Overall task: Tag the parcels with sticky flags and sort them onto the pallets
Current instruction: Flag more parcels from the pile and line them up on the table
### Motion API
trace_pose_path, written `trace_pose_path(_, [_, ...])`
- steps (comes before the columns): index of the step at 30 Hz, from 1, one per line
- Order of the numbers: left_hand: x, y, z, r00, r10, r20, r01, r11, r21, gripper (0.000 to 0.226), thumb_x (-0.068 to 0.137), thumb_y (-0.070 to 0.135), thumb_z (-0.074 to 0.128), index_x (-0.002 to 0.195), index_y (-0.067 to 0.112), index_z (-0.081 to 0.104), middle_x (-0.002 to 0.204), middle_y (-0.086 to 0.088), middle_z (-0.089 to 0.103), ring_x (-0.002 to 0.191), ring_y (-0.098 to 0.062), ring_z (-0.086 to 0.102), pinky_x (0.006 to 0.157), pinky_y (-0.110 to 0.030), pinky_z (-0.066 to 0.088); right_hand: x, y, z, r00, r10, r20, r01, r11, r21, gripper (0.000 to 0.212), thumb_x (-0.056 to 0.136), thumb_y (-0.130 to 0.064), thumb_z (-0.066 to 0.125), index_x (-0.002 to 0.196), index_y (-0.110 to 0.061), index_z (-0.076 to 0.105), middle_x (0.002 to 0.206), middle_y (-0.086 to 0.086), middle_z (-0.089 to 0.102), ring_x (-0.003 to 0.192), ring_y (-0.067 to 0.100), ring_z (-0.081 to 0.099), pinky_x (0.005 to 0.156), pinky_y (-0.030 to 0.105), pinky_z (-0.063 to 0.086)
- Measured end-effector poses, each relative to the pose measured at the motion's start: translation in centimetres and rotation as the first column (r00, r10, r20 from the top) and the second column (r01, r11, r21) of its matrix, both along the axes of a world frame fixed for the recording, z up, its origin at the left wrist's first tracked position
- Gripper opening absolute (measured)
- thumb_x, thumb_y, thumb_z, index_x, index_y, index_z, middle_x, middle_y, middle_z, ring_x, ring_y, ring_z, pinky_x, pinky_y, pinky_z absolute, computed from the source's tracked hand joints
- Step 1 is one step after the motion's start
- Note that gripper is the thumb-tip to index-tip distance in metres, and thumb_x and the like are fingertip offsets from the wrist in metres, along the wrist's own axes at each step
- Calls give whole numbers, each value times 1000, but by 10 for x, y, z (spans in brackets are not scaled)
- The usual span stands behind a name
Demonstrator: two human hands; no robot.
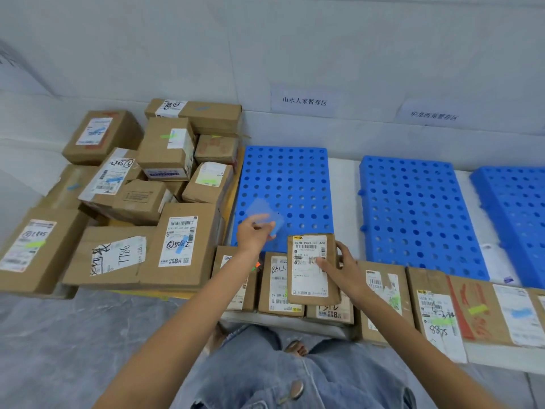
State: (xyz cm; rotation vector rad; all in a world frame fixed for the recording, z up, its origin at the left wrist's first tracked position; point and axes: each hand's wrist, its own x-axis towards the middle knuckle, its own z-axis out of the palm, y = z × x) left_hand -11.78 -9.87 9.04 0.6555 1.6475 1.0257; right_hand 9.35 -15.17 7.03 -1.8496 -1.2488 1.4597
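The small parcel (308, 270) is in the middle, over the front row of boxes (436, 314). The right hand (345, 273) holds it, fingers curled round its edge. At 10 o'clock from it, the left hand (253, 236) pinches a blue sheet of flags (267, 216). This parcel shows no flag yet. The blue pallets (295, 172) at 12 o'clock hold nothing, so I think sorting has hardly begun. A big pile (132, 202) waits at 9 o'clock. Nothing seems to block the way.

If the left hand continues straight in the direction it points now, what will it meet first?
Probably the leftmost blue pallet, just beyond the left hand and the blue flag sheet it holds; depth is unclear.
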Motion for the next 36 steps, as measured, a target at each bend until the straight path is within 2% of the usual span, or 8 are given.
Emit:
trace_pose_path(3, [-3,-2,19,975,49,216,-46,999,-18,7,89,5,62,93,7,67,108,-9,59,102,-26,60,72,-28,59,-10,4,6,993,25,115,-31,998,48,58,91,-26,60,140,-15,32,125,5,56,100,16,57,75,21,48])
trace_pose_path(6, [2,-5,30,913,60,403,-40,998,-58,13,93,8,57,103,5,65,110,-11,64,102,-26,64,75,-29,57,-15,8,9,897,27,441,-188,927,325,52,91,-26,57,138,-12,38,131,10,51,122,26,45,98,36,40])
trace_pose_path(12, [33,-13,55,829,-59,556,87,996,-24,22,96,15,52,112,6,64,100,-4,70,90,-14,66,84,-28,53,-44,23,53,885,-118,450,-295,606,739,40,92,-37,49,126,-17,57,119,6,55,113,23,50,98,38,40])
trace_pose_path(16, [46,-18,71,758,-86,646,94,995,22,18,96,13,51,106,8,66,94,-4,72,83,-11,70,74,-23,57,-45,28,62,831,-196,521,-361,522,772,40,89,-38,52,121,-17,62,114,6,58,110,25,52,98,44,39])
trace_pose_path(23, [50,-25,81,770,-161,618,141,987,82,25,95,19,54,109,2,64,102,-11,71,93,-17,69,91,-31,53,-29,31,80,889,-197,414,-270,506,819,33,83,-42,57,106,-22,69,111,4,59,109,22,51,97,46,39])
trace_pose_path(27, [53,-29,87,799,-203,565,165,979,120,20,96,18,53,93,9,70,94,-8,74,92,-18,69,96,-35,49,-21,31,88,847,-205,491,-368,441,819,23,86,-36,57,96,-21,71,111,3,61,111,24,52,102,51,33])
trace_pose_path(32, [52,-32,90,829,-208,520,169,978,121,17,95,17,54,101,8,68,97,-9,73,95,-20,69,94,-34,52,-13,34,92,769,-216,602,-529,314,788,15,88,-23,58,89,-14,70,93,4,63,92,24,57,90,36,41])
trace_pose_path(36, [48,-37,87,838,-252,484,210,967,141,17,94,10,56,107,5,65,102,-11,72,96,-21,69,90,-29,54,-14,28,97,851,-30,524,-455,456,765,4,86,-15,63,85,-14,67,84,-3,58,83,16,52,75,28,43])
